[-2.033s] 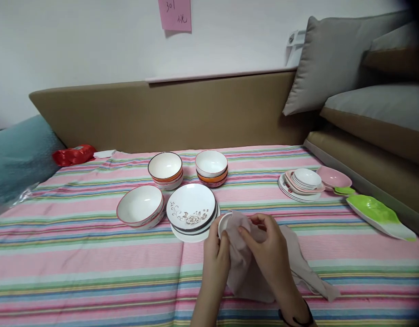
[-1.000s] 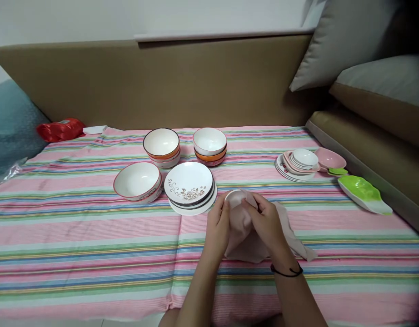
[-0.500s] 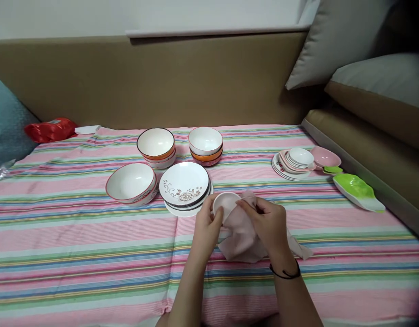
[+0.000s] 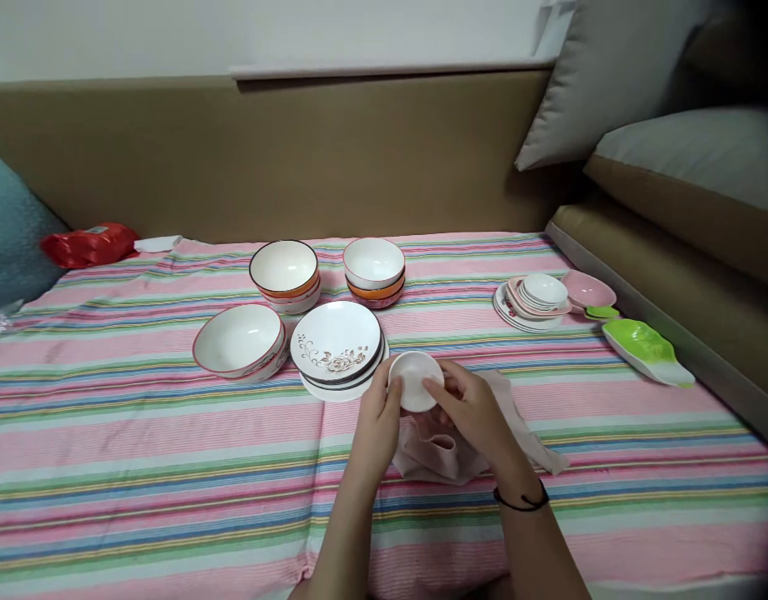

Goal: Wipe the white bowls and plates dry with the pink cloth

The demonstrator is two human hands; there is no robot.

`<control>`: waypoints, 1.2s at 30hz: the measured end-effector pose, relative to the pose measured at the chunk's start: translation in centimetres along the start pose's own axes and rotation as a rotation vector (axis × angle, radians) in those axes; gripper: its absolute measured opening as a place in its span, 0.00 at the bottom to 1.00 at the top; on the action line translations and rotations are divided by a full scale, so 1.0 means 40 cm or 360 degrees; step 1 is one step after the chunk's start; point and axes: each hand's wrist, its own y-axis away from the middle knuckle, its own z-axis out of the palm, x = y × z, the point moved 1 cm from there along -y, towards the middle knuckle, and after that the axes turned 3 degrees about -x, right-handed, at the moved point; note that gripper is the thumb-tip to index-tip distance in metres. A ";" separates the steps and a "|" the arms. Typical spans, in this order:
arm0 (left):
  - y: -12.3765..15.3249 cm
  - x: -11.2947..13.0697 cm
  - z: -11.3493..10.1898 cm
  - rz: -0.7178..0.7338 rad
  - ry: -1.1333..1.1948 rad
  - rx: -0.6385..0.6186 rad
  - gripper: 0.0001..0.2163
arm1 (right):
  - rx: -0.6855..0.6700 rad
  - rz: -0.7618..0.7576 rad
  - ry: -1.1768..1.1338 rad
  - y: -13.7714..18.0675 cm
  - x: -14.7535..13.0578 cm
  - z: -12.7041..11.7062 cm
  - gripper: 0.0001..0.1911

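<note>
Left hand (image 4: 379,402), right hand (image 4: 475,410): grip clasping white dish (image 4: 416,372) from opposite sides, likely for steadiness. Cloth (image 4: 437,467) bunched below dish.

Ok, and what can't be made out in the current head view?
Head view:
Underside of the small white dish: turned away from the camera.
Part of the beige cloth: behind the right hand.
Blue cushion: cut off by the picture's left edge.
Label on the red package: too small to read.
</note>
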 end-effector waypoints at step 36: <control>-0.034 -0.043 0.044 0.0036 -0.1358 -0.0502 0.13 | 0.0852 0.0379 0.0092 -0.303 0.048 -0.557 0.16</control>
